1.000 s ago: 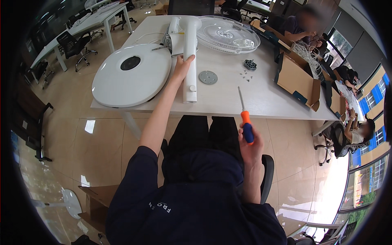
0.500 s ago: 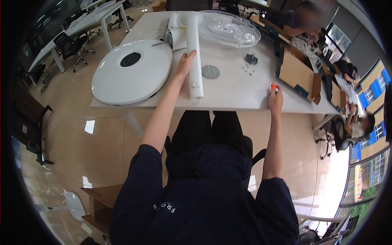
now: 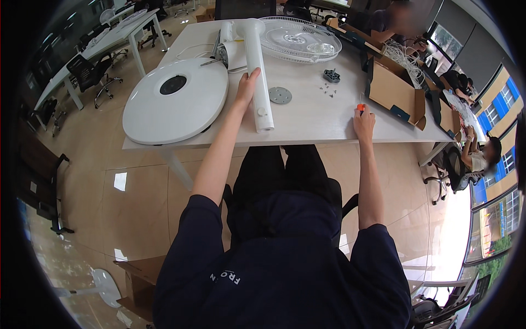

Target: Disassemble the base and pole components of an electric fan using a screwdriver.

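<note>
My left hand (image 3: 247, 86) is wrapped round a white fan pole (image 3: 263, 112), which lies lengthwise on the white table. My right hand (image 3: 364, 124), near the table's front right, grips a screwdriver (image 3: 361, 107) by its orange handle. Just right of the pole lies a round grey plate with holes (image 3: 280, 95). Several small screws (image 3: 330, 92) are scattered beyond it, beside a dark grey plastic part (image 3: 331, 75). Left of my left hand rests a large white round fan base (image 3: 192, 116) with a black centre. Behind it is the white fan motor housing (image 3: 235, 55), partly hidden.
A clear fan grille (image 3: 296, 39) lies at the table's far side. Open cardboard boxes (image 3: 395, 93) stand along the right edge, with white cables (image 3: 404, 59) on them. Another person (image 3: 386, 27) is beyond the boxes. An open carton (image 3: 139, 285) stands on the floor at lower left.
My right hand has shifted slightly left and turned, its fingers now curled more closely round the screwdriver. My left hand stays on the pole. The whole view has moved a little.
</note>
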The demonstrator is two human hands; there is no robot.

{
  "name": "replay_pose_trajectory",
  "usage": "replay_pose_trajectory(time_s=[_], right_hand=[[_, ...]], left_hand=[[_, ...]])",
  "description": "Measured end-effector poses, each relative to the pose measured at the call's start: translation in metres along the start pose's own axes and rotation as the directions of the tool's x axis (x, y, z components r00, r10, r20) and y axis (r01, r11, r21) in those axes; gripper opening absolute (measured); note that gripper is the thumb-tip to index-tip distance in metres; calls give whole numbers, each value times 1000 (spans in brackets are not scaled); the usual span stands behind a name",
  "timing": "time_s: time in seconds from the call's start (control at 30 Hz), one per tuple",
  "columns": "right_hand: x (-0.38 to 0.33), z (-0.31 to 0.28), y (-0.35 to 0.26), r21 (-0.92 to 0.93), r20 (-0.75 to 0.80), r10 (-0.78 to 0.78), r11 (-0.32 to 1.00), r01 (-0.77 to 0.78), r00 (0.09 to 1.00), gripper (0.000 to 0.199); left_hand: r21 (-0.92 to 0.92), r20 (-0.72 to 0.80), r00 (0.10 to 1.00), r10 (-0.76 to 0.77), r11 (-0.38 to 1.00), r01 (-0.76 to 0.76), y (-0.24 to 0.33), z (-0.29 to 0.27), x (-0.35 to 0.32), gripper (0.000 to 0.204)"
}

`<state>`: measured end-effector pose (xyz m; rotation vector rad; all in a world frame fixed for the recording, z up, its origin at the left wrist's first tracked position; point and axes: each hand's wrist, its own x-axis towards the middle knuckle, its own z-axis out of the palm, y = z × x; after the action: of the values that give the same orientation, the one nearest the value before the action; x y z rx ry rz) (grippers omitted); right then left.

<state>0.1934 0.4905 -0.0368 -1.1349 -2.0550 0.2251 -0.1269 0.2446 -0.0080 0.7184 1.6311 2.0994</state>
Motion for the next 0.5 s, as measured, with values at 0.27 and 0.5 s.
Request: replay_pose_trajectory(time_s=[0.27,0.5], right_hand=[[6,1,-4,142,-11,34,989,-32,999,49],[-21,-8,23,136,-414,54,991,4,909,50]], left_hand=[[-11,-39,999,3,1000,-4,4,0,-6,68],[27,-41,998,43,999,-42,-6,11,1,68]])
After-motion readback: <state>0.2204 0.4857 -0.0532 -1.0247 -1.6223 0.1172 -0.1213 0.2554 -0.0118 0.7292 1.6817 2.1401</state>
